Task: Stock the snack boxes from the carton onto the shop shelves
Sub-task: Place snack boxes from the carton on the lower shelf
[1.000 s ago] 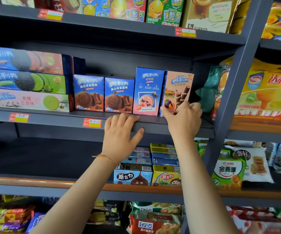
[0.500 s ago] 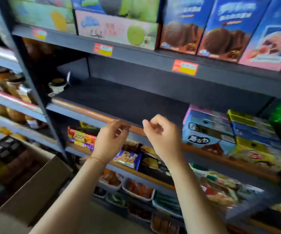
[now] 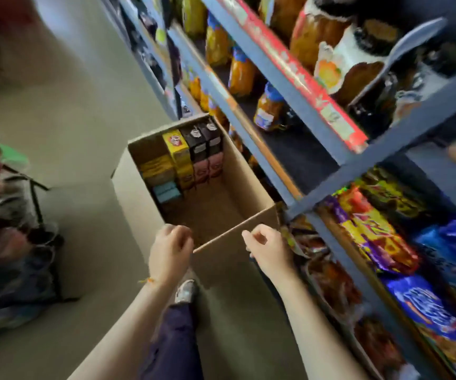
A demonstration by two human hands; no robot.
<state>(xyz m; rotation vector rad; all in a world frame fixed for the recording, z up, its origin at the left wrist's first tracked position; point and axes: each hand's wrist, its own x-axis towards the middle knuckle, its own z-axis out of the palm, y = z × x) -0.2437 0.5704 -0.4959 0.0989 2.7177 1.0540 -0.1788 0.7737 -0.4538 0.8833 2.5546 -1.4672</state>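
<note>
Head view, carton: the open cardboard carton (image 3: 248, 174) is standing on the floor (image 3: 84, 111) just left of the shop shelves (image 3: 290, 75), its near part bare.
Head view, snack boxes: the remaining snack boxes (image 3: 185, 157) are standing packed against the carton's far wall; a yellow box (image 3: 177, 149), dark-and-pink boxes (image 3: 207, 152) and small pale blue boxes (image 3: 166, 192) are showing.
Head view, left hand: the left hand (image 3: 169, 252) is hovering over the carton's near left corner, fingers curled, its grip closed on nothing visible.
Head view, right hand: the right hand (image 3: 269, 249) is hanging over the near right rim, fingers loosely curled and empty.
Head view, shelves: jars (image 3: 269, 109) and bright snack bags (image 3: 372, 231) are filling the right side.
Step in hand (judged): reaching into the carton for the next boxes.
Doing it well (judged): the hands should be opening and travelling past the bare near floor of the carton to the far wall, taking a box by its long faces and lifting it straight up so that neighbours are not tipping.
Caution: the frame is motion-blurred; labels are unreadable.
</note>
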